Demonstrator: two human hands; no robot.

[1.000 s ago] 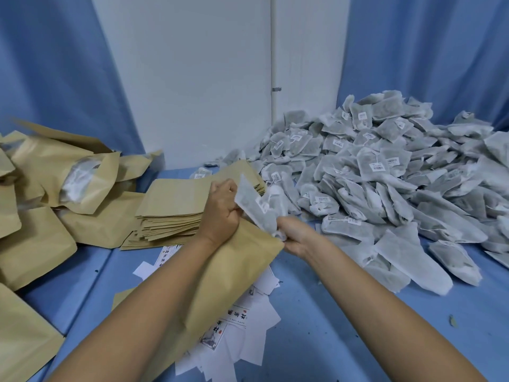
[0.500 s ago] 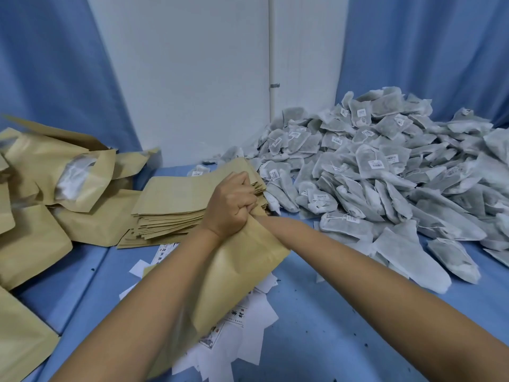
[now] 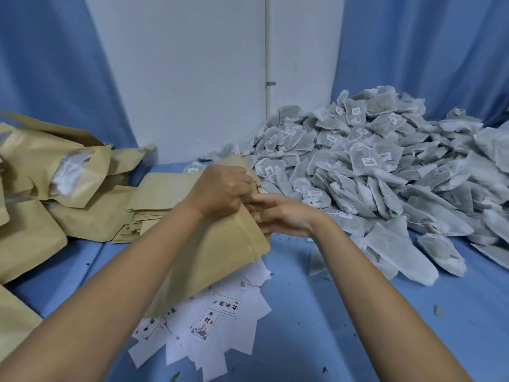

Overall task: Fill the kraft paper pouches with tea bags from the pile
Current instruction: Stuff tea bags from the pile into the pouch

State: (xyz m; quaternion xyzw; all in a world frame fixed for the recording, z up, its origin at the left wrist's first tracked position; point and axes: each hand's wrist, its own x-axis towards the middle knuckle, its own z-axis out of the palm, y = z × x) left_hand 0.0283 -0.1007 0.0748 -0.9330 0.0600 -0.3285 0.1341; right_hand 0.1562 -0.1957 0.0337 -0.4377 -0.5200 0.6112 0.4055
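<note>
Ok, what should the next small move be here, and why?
Probably the right hand reaches to the tea bag pile for more: it sits at the pouch mouth with straight fingers, no bag visible in it, while the left hand grips the pouch top.

A tan kraft pouch [image 3: 220, 257] tilts mouth-up at centre; flat empty pouches [image 3: 159, 194] lie stacked behind it, bulging filled pouches [image 3: 27, 238] (one windowed) left, grey tea bags [image 3: 385, 166] heaped right.
</note>
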